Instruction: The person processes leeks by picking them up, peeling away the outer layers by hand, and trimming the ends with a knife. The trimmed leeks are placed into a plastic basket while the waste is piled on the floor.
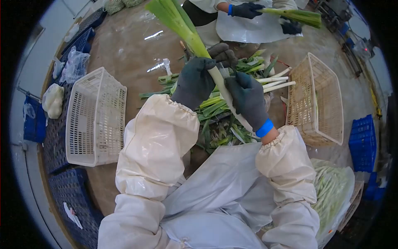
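I see the left hand [195,81] wrapped tight around a leek [186,29], and the right hand [248,99] closed on its white shaft lower down. The leek slants from the top centre of the frame down to mid-frame. Right beneath it a pile of trimmings [215,110] clutters the table. A white basket [97,116] sits at left and a tan basket [317,97] at right. At the top edge, a co-worker's gloved hand [245,10] holds another leek [304,16].
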